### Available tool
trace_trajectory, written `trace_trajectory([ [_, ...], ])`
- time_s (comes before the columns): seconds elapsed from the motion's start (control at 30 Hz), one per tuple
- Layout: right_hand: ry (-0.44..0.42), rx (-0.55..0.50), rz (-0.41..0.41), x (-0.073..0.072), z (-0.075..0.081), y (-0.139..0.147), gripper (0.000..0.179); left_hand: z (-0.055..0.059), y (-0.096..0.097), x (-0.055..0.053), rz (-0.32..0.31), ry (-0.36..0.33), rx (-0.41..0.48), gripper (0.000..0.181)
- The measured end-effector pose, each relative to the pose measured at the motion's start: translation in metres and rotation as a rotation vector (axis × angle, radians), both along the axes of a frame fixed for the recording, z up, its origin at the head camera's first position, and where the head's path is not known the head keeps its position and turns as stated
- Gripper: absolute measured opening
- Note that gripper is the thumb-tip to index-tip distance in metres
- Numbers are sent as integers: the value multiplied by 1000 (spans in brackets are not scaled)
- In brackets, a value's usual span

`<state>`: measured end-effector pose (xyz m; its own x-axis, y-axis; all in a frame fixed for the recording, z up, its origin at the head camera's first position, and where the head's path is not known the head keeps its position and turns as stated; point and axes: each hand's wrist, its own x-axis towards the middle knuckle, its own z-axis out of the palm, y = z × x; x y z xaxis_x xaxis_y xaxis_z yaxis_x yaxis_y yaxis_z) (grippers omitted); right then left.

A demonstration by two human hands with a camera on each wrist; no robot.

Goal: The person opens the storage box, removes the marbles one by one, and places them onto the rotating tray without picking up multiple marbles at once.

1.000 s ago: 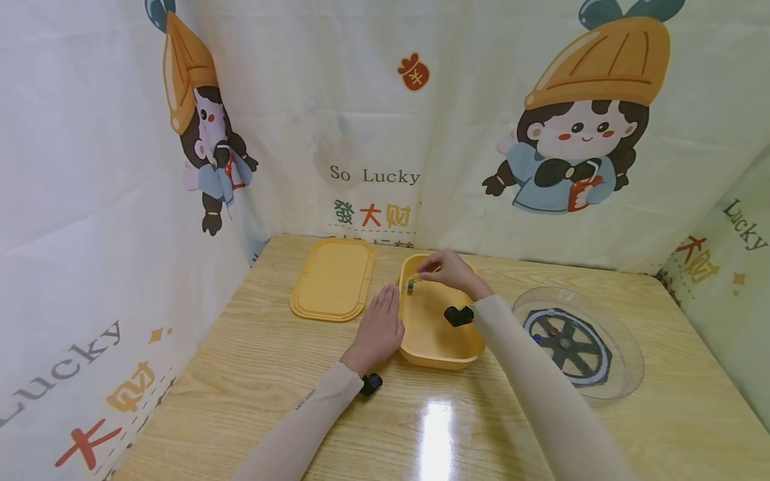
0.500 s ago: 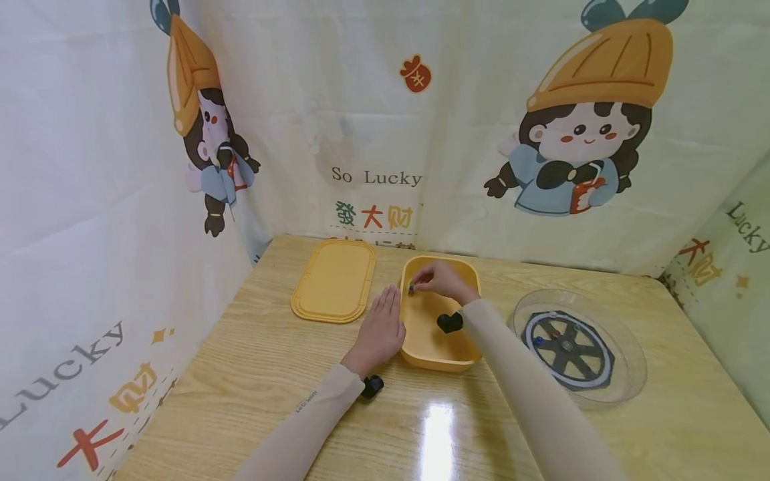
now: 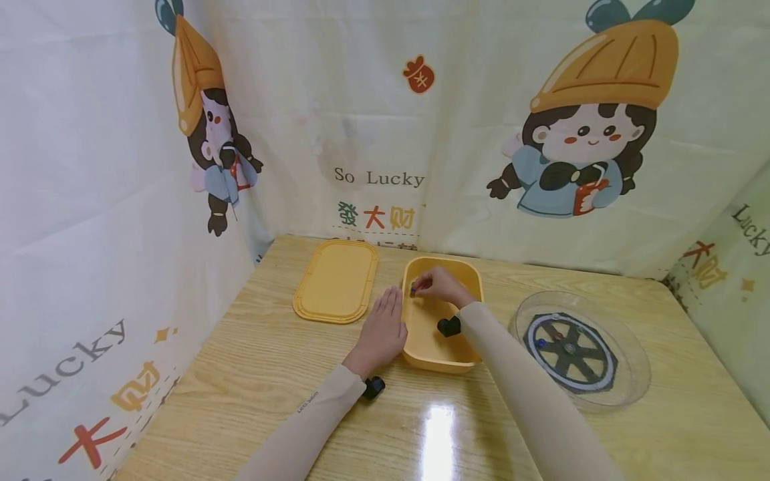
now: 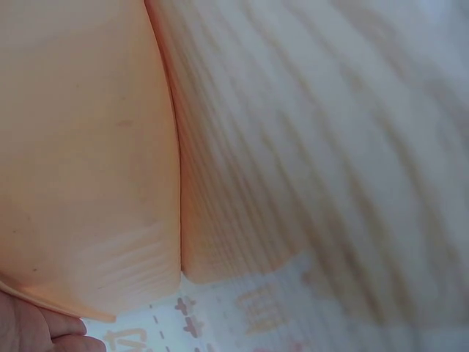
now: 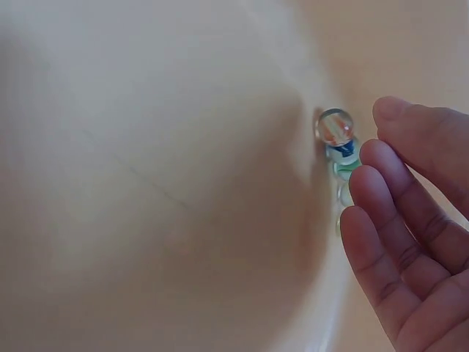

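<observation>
1. Right hand [image 3: 441, 285] inside the yellow box [image 3: 442, 354], near its far-left corner. Fingers [image 5: 396, 242] loosely bent, slightly apart, holding nothing; tips just beside the glass marbles [image 5: 335, 132].
2. Marbles lie in a short row against the box's inner wall; the topmost is clear with orange streaks.
3. Left hand [image 3: 382, 330] flat on the wooden table [image 3: 240, 374], fingers straight and together, its edge touching the box's left outer wall.
4. Yellow lid [image 3: 336, 290] lies flat, left of the box.
5. Clear round plate [image 3: 580, 347] sits right of the box, well apart.
</observation>
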<state>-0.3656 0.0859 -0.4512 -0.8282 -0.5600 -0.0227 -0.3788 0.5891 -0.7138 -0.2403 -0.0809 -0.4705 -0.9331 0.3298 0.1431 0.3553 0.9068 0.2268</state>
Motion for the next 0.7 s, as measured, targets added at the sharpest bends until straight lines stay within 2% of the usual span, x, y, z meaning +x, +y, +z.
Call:
trace_trajectory([
  [0.37, -12, 20, 9, -6, -11, -2, 10, 0, 0, 0, -1, -9, 6, 61],
  [0.7, 18, 53, 23, -6, -19, -7, 9, 1, 0, 1, 1, -1, 3, 60],
])
